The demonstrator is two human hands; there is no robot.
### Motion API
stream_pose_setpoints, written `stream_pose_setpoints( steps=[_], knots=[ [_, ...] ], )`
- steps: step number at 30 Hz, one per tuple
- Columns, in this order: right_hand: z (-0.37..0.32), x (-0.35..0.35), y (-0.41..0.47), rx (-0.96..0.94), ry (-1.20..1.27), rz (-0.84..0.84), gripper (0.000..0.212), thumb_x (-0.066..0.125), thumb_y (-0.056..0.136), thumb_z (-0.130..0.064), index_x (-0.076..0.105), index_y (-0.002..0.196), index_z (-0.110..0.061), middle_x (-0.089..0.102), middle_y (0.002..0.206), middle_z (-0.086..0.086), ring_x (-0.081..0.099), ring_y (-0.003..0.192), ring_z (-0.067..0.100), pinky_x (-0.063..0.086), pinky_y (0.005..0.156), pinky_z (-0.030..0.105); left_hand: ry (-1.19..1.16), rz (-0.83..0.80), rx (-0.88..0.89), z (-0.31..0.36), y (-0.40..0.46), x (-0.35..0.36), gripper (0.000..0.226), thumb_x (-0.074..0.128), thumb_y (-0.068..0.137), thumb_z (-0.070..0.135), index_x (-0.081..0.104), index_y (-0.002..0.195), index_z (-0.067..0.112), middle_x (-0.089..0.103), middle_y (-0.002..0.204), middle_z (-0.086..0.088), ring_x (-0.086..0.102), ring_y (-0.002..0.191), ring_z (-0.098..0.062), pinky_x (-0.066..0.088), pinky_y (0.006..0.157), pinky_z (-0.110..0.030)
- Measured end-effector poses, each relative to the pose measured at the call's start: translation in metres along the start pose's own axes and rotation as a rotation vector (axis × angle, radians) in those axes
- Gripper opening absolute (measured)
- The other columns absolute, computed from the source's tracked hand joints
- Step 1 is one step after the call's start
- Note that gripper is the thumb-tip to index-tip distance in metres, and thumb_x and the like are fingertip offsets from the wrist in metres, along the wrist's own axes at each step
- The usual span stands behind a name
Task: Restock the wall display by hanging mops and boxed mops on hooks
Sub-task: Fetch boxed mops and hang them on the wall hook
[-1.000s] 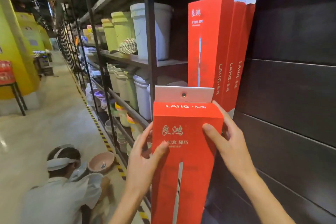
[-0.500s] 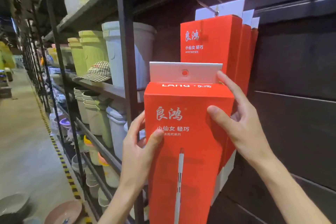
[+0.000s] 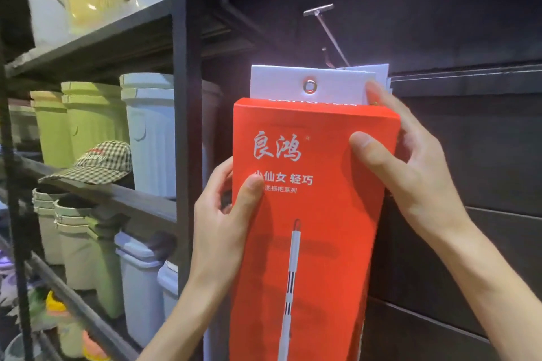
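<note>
Now your left hand [image 3: 223, 214] and right hand [image 3: 410, 167] grip the red mop box [image 3: 308, 214]; hung boxes' white tabs [image 3: 379, 73] sit behind it, below the hook [image 3: 331, 35].

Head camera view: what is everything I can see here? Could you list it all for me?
boxed mop: one, red with a white hang tab, held up in front of the dark wall
hang tabs: several, white, behind the held box
hook: one, metal, above the tabs
wall panel: dark, right
shelving: black frame, left
bins: several, green, white and beige, on the shelves
cap: one, checked, on a shelf edge
left hand: grips the box's left edge
right hand: grips the box's upper right
</note>
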State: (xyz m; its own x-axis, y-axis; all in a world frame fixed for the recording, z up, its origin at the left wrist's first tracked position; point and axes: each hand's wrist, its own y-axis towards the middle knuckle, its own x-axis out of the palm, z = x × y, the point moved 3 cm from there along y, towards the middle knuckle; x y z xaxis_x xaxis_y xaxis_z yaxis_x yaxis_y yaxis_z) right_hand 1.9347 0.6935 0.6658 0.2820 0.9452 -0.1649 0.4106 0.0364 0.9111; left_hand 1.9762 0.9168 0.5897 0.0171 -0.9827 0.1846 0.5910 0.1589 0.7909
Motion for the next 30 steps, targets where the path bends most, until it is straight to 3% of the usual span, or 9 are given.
stream_pose_setpoints(
  steps=[5, 9, 12, 15, 17, 20, 24, 27, 30],
  knots=[
    [-0.016, 0.0, 0.024, -0.041, -0.075, 0.023, 0.066, 0.066, 0.081, -0.059, 0.046, 0.143, -0.051, 0.055, 0.135, -0.027, 0.058, 0.12, -0.018, 0.045, 0.091, 0.002, -0.049, -0.076, 0.004, 0.0, 0.032, 0.006, 0.063, 0.062, 0.085, 0.063, 0.067, 0.131, 0.02, 0.079, 0.117, 0.008, 0.075, 0.108, -0.008, 0.058, 0.083, -0.017],
    [-0.019, 0.004, 0.041, -0.044, -0.151, 0.004, 0.033, 0.066, 0.088, -0.053, 0.059, 0.109, -0.077, 0.055, 0.125, -0.027, 0.06, 0.114, -0.019, 0.046, 0.09, 0.003, -0.069, -0.118, -0.033, -0.006, 0.054, 0.014, 0.059, 0.062, 0.087, 0.066, 0.067, 0.13, 0.025, 0.078, 0.121, 0.007, 0.074, 0.115, -0.015, 0.061, 0.099, -0.042],
    [-0.012, 0.003, 0.051, -0.016, -0.204, 0.022, 0.032, 0.064, 0.083, -0.063, 0.057, 0.113, -0.076, 0.053, 0.128, -0.032, 0.056, 0.12, -0.019, 0.043, 0.1, 0.01, -0.07, -0.118, -0.038, -0.013, 0.067, 0.02, 0.056, 0.061, 0.088, 0.067, 0.07, 0.125, 0.025, 0.079, 0.118, 0.007, 0.074, 0.113, -0.015, 0.058, 0.103, -0.05],
    [-0.01, 0.003, 0.057, -0.027, -0.259, 0.036, 0.04, 0.063, 0.083, -0.064, 0.054, 0.123, -0.064, 0.053, 0.133, -0.027, 0.051, 0.123, -0.022, 0.039, 0.105, 0.01, -0.08, -0.129, -0.047, -0.017, 0.077, 0.024, 0.047, 0.061, 0.094, 0.063, 0.071, 0.12, 0.025, 0.08, 0.114, 0.007, 0.076, 0.108, -0.012, 0.059, 0.102, -0.047],
    [-0.013, 0.005, 0.06, -0.033, -0.264, 0.032, 0.034, 0.065, 0.089, -0.056, 0.054, 0.121, -0.06, 0.053, 0.131, -0.02, 0.052, 0.116, -0.026, 0.04, 0.096, 0.001, -0.092, -0.148, -0.055, -0.018, 0.081, 0.025, 0.047, 0.06, 0.094, 0.063, 0.071, 0.121, 0.026, 0.08, 0.115, 0.007, 0.076, 0.109, -0.012, 0.059, 0.101, -0.044],
    [-0.017, 0.009, 0.062, -0.055, -0.26, 0.013, 0.021, 0.062, 0.096, -0.043, 0.059, 0.11, -0.058, 0.053, 0.127, -0.009, 0.056, 0.106, -0.027, 0.042, 0.086, -0.002, -0.12, -0.163, -0.068, -0.018, 0.085, 0.026, 0.047, 0.061, 0.096, 0.064, 0.071, 0.121, 0.025, 0.08, 0.116, 0.006, 0.076, 0.109, -0.014, 0.059, 0.101, -0.046],
    [-0.022, 0.009, 0.066, -0.068, -0.286, 0.0, 0.028, 0.061, 0.097, -0.046, 0.063, 0.096, -0.074, 0.054, 0.116, -0.026, 0.055, 0.111, -0.021, 0.044, 0.089, 0.003, -0.136, -0.173, -0.073, -0.017, 0.088, 0.029, 0.046, 0.059, 0.096, 0.061, 0.07, 0.121, 0.024, 0.08, 0.115, 0.005, 0.077, 0.108, -0.014, 0.059, 0.101, -0.047],
    [-0.023, 0.01, 0.066, -0.067, -0.313, -0.008, 0.029, 0.06, 0.096, -0.049, 0.06, 0.096, -0.078, 0.057, 0.116, -0.026, 0.056, 0.117, -0.014, 0.046, 0.09, 0.006, -0.16, -0.192, -0.075, -0.019, 0.088, 0.029, 0.045, 0.061, 0.096, 0.062, 0.07, 0.122, 0.026, 0.08, 0.117, 0.006, 0.077, 0.109, -0.014, 0.06, 0.099, -0.045],
    [-0.024, 0.01, 0.067, -0.065, -0.341, -0.02, 0.027, 0.062, 0.093, -0.053, 0.06, 0.095, -0.079, 0.055, 0.117, -0.027, 0.056, 0.114, -0.018, 0.044, 0.088, 0.003, -0.182, -0.204, -0.079, -0.02, 0.086, 0.029, 0.047, 0.061, 0.094, 0.064, 0.069, 0.123, 0.027, 0.079, 0.118, 0.005, 0.077, 0.109, -0.015, 0.06, 0.099, -0.044]
  ],
)
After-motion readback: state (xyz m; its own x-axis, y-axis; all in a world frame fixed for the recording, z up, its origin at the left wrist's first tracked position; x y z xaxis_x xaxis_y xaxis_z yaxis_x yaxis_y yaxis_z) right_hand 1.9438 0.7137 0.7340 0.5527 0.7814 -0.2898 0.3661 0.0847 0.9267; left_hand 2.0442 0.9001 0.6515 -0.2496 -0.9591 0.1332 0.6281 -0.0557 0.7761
